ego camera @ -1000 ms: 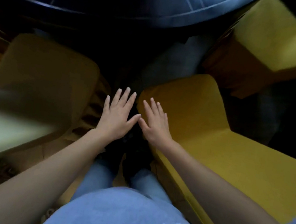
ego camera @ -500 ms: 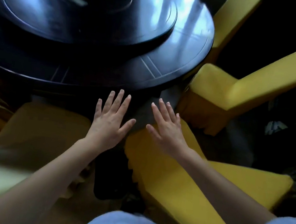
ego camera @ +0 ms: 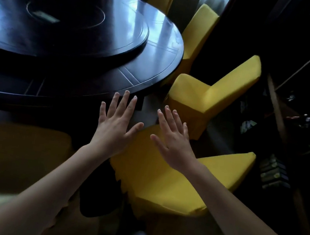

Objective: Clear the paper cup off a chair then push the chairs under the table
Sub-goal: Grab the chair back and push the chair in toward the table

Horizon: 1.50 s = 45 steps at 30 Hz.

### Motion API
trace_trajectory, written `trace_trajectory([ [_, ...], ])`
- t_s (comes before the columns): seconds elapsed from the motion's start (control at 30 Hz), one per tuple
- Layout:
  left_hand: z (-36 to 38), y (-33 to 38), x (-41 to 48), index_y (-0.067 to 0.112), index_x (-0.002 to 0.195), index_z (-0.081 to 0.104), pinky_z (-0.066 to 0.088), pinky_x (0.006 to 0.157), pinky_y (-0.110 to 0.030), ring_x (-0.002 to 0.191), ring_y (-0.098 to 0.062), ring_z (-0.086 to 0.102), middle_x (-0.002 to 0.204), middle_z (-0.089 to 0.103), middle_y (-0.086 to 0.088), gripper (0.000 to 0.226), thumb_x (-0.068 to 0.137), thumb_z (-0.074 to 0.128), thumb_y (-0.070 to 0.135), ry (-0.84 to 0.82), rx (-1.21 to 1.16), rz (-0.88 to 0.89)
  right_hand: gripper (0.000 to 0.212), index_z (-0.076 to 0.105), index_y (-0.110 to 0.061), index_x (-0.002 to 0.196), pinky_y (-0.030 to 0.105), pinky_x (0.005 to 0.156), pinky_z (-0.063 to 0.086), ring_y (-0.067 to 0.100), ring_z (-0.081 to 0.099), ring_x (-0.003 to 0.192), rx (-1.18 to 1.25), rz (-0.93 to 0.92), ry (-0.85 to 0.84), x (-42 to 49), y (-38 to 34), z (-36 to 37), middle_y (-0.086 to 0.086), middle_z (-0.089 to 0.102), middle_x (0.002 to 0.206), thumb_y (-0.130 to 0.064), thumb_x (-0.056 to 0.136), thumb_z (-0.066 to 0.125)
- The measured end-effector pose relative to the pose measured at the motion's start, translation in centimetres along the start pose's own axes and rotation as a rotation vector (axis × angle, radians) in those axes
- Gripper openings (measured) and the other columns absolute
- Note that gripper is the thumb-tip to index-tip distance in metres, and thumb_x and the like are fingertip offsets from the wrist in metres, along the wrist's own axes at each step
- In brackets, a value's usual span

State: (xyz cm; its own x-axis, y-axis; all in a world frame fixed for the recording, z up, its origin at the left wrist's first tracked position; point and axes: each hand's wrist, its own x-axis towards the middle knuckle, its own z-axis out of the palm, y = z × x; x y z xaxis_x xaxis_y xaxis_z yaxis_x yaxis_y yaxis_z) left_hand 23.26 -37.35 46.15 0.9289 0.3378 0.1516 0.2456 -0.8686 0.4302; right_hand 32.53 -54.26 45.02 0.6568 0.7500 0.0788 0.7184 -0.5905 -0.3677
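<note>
My left hand [ego camera: 116, 124] and my right hand [ego camera: 174, 139] are stretched forward, palms down, fingers spread, holding nothing. Both hover over the near edge of a round dark table [ego camera: 99, 77] and a yellow-covered chair [ego camera: 162, 181] just right of centre. My right hand is above that chair's seat; whether it touches is unclear. A second yellow chair [ego camera: 13, 154] stands in shadow at lower left. Another yellow chair [ego camera: 212, 93] is angled away from the table on the right. No paper cup is visible.
A round turntable [ego camera: 67, 23] sits on the table with a small flat object [ego camera: 44, 16] at its centre. Two more yellow chairs [ego camera: 198, 35] stand at the table's far right. Dark shelving and clutter [ego camera: 274, 171] fill the right side.
The view has tilted up from the chair seats and floor to the tabletop and far chairs. Both hands have stayed spread and empty, rising toward the table edge.
</note>
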Motion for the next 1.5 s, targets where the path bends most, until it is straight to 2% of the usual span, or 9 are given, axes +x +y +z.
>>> trace_trajectory([
  [0.4,1.7,12.0,2.2,0.032,0.148,-0.009,-0.023,0.111,-0.042,0.139,-0.011,-0.031,0.154,-0.025,0.011,0.084,0.075,0.005,0.070,0.061,0.089,0.101,0.074,-0.004,-0.031,0.150,0.046,0.113,-0.015,0.008,-0.026,0.142,-0.001,-0.015,0.111,-3.8,8.3,-6.1,-0.008,-0.020,0.157,-0.063,0.086,0.014],
  [0.63,6.3,20.8,2.5,0.034,0.143,-0.019,-0.026,0.110,-0.041,0.138,-0.013,-0.033,0.154,-0.028,0.007,0.081,0.074,0.001,0.071,0.077,0.134,0.018,0.074,-0.010,-0.034,0.148,0.044,0.113,-0.017,0.005,-0.029,0.140,-0.043,-0.095,0.059,-7.1,17.1,-10.0,-0.010,-0.024,0.156,-0.068,0.085,0.011],
  [0.73,8.9,23.2,1.5,0.030,0.146,-0.014,-0.023,0.112,-0.042,0.140,-0.014,-0.031,0.155,-0.026,0.006,0.080,0.082,0.013,0.069,0.072,0.128,-0.074,0.070,-0.008,-0.034,0.149,0.045,0.114,-0.015,0.007,-0.028,0.141,-0.042,-0.135,0.006,-8.0,20.7,-10.2,-0.010,-0.024,0.156,-0.065,0.091,0.019],
  [0.83,11.1,24.1,-0.5,0.027,0.148,-0.012,-0.021,0.113,-0.043,0.141,-0.015,-0.028,0.156,-0.022,0.005,0.075,0.092,0.026,0.060,0.022,0.135,-0.171,0.069,-0.004,-0.033,0.150,0.047,0.115,-0.011,0.010,-0.025,0.142,-0.036,-0.162,-0.085,-9.0,22.9,-9.4,-0.009,-0.021,0.157,-0.057,0.092,0.025],
  [0.97,12.9,23.6,-1.8,0.031,0.148,-0.010,-0.021,0.113,-0.044,0.140,-0.014,-0.029,0.158,-0.019,0.004,0.079,0.083,0.015,0.069,-0.040,0.146,-0.259,0.069,-0.003,-0.035,0.149,0.047,0.115,-0.008,0.010,-0.022,0.143,-0.010,-0.218,-0.141,-9.3,25.0,-8.0,-0.012,-0.020,0.155,-0.063,0.091,0.022],
  [1.07,14.2,23.3,-2.1,0.032,0.148,-0.007,-0.018,0.115,-0.045,0.142,-0.014,-0.026,0.157,-0.019,0.006,0.089,0.073,0.007,0.077,-0.116,0.141,-0.279,0.069,-0.003,-0.036,0.148,0.047,0.116,-0.007,0.009,-0.020,0.143,-0.010,-0.170,-0.186,-9.0,26.5,-7.3,-0.012,-0.017,0.156,-0.065,0.090,0.018],
  [1.17,16.4,22.7,-2.3,0.033,0.149,-0.003,-0.017,0.115,-0.046,0.143,-0.015,-0.022,0.158,-0.016,0.006,0.087,0.078,0.020,0.078,-0.209,0.134,-0.274,0.067,0.002,-0.035,0.149,0.052,0.116,-0.003,0.013,-0.015,0.145,-0.068,-0.083,-0.234,-9.2,28.4,-7.0,-0.007,-0.008,0.160,-0.064,0.092,0.022],
  [1.4,20.3,22.0,-3.9,0.037,0.149,0.008,0.017,0.116,-0.036,0.144,-0.018,0.018,0.159,0.013,0.002,0.079,0.084,0.044,0.063,-0.623,-0.332,-0.407,0.070,0.046,-0.038,0.133,0.066,0.112,0.006,0.018,0.011,0.145,-0.103,0.044,-0.468,-10.0,34.1,-6.3,-0.007,0.033,0.151,-0.076,0.073,0.047],
  [1.5,20.7,22.2,-5.6,0.041,0.144,0.025,0.037,0.107,-0.031,0.130,-0.017,0.042,0.150,0.035,0.001,0.098,0.059,0.034,0.088,-0.706,-0.353,-0.446,0.072,0.055,-0.038,0.124,0.063,0.111,0.014,0.016,0.021,0.140,-0.063,-0.007,-0.452,-9.6,35.1,-6.0,-0.010,0.044,0.140,-0.081,0.066,0.048],
])
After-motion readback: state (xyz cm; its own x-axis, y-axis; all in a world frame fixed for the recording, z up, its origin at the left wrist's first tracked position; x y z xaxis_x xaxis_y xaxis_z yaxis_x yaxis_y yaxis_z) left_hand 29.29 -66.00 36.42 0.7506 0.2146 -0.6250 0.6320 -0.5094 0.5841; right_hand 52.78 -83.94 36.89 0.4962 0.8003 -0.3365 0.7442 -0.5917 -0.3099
